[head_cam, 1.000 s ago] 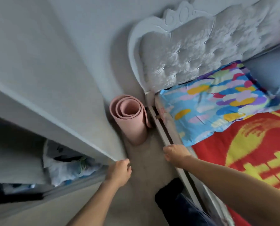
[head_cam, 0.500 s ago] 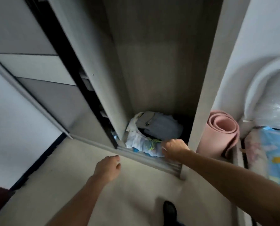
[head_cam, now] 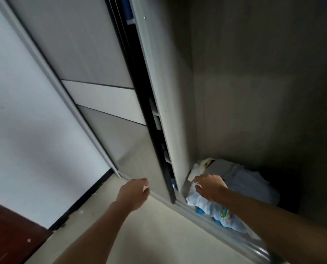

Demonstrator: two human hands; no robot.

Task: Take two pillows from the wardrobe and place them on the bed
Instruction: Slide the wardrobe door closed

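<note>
At the far left we see a pale wall [head_cam: 25, 111] with a dark reddish panel [head_cam: 8, 233] low in the corner, and then the wardrobe's sliding door [head_cam: 94, 73], pushed across so that the right-hand compartment stands open. Our left hand [head_cam: 134, 193] hangs in front of the door's lower edge, fingers loosely curled and holding nothing; whether it touches the door we cannot tell.

Further right, the open wardrobe [head_cam: 254, 92] is tall, dark and bare above, with a heap of soft things on its floor. Our right hand [head_cam: 209, 187] reaches into that heap, fingers bent down on a whitish bag or wrapped bundle [head_cam: 206, 204] with blue and green showing through it; a firm grip is not clear from here, so we would call it closing rather than gripping. Behind it lies a grey-blue cushiony mass [head_cam: 250, 180], which we judge may be a pillow, though the dimness leaves that unsure. The bed is out of view.

We judge the fetching step has only begun at the wardrobe. The next move calls for settling which bundles are the pillows, getting both hands around the first, and lifting it clear over the door track [head_cam: 225, 225] at the threshold.
</note>
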